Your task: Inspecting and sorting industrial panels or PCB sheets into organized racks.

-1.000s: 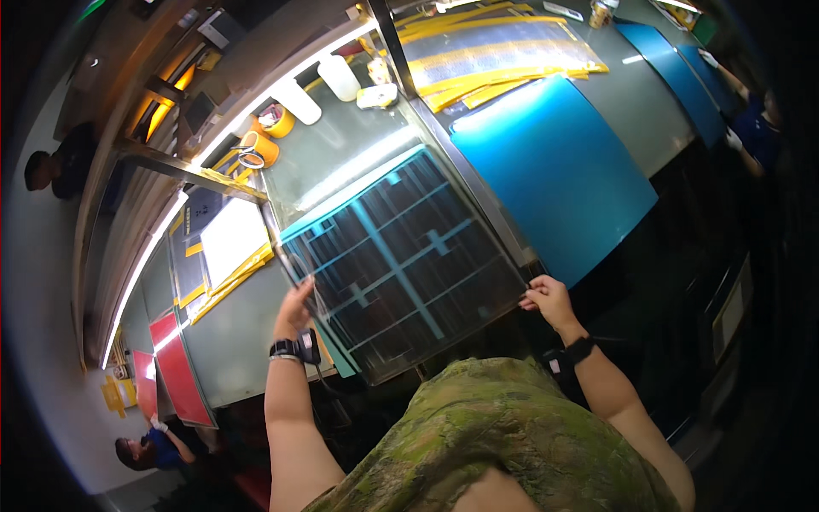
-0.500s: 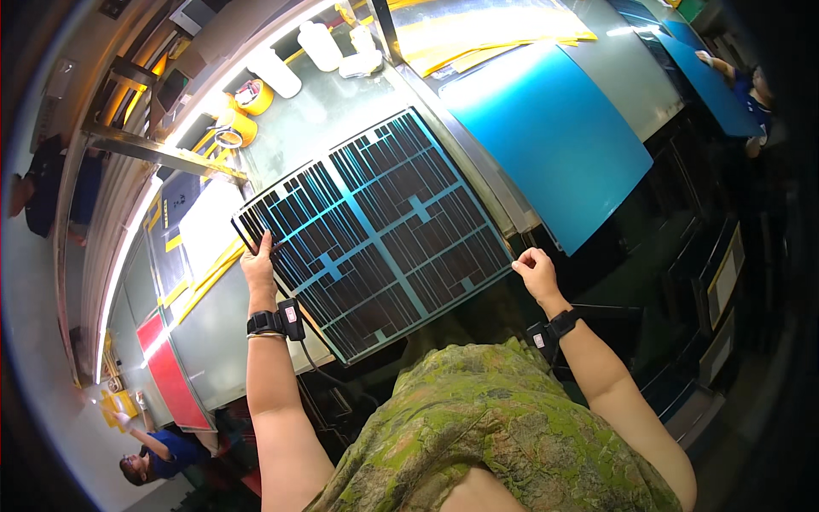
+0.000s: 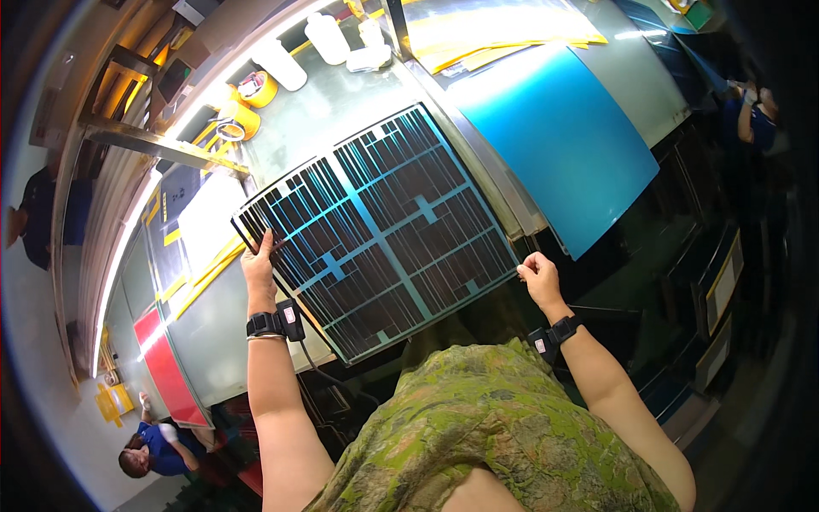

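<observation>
A long grey desk [image 3: 320, 128] is crossed by metal framing. A dark rectangular panel [image 3: 394, 243], patterned with blue lines, is held between the two hands over the desk's near edge, its near part projecting past that edge; whether any of its weight is borne by the desk cannot be told. To its right, separated by a metal rail, a plain blue sheet [image 3: 563, 145] is laid with its near part overhanging. Farther left, a smaller-looking red sheet [image 3: 171, 354] is seen.

The panel's left edge is clamped in the left hand [image 3: 258, 271]: the thumb is laid along the upper face, while the other fingers are mostly hidden. At the panel's right corner, the right hand [image 3: 539, 280] is kept nearly closed, its fingers curled and the corner met by the pinched thumb and fingertips. The hands are set well apart, one at each side of the panel.

Beyond the panel, white bottles [image 3: 328, 38] are placed, with orange tape rolls [image 3: 239, 122] nearer the left. Each wrist is circled by a black band [image 3: 563, 328].
</observation>
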Tool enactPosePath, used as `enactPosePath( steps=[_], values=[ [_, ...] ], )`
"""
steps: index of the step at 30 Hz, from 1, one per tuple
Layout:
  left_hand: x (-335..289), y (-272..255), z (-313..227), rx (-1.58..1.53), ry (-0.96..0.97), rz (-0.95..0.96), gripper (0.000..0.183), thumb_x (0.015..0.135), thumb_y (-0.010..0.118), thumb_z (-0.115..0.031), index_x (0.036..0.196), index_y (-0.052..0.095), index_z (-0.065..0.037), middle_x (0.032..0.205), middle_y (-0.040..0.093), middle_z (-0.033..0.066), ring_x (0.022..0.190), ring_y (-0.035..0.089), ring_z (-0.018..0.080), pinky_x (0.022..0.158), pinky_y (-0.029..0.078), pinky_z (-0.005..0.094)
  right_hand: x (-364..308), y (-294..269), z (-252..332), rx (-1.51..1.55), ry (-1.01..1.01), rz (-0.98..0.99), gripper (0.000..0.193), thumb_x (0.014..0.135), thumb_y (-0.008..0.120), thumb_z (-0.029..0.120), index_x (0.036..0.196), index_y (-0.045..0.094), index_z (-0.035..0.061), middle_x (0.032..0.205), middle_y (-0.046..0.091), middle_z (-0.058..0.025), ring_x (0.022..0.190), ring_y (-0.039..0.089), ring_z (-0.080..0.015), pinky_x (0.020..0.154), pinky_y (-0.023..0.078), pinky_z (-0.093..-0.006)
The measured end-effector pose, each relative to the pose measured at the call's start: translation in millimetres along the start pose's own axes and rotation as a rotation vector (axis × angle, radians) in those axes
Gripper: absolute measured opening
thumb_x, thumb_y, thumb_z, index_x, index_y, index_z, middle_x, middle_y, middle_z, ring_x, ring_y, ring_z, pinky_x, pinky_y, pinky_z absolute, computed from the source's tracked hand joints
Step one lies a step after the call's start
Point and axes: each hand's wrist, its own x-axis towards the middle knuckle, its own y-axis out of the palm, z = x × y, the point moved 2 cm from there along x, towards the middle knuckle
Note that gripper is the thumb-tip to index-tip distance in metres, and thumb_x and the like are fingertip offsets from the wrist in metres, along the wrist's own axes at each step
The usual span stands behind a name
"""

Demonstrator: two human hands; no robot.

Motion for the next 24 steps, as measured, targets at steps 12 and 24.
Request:
enactPosePath(
  steps=[12,24],
  values=[
    [-7,0,-2,0.036,0.039,-0.016,0.014,0.086,0.063,-0.02,0.095,0.064,-0.009,0.08,0.062,-0.0023,0.064,0.057,0.0076,0.055,0.048,0.0214,6,-12,45,-0.165,-0.075,-0.047,0.014,0.068,0.068,0.007,0.067,0.054,0.0031,0.072,0.049,-0.0084,0.069,0.05,-0.0229,0.062,0.041,-0.0344],
    [-4,-3,1,0.065,0.03,-0.028,0.015,0.086,0.063,-0.02,0.094,0.062,-0.007,0.078,0.061,-0.0011,0.064,0.058,0.0082,0.056,0.048,0.0219,4,-3,14,-0.11,-0.011,-0.002,0.015,0.073,0.066,0.008,0.071,0.053,0.0015,0.064,0.052,-0.0082,0.059,0.051,-0.0193,0.058,0.042,-0.0321]
  ],
)
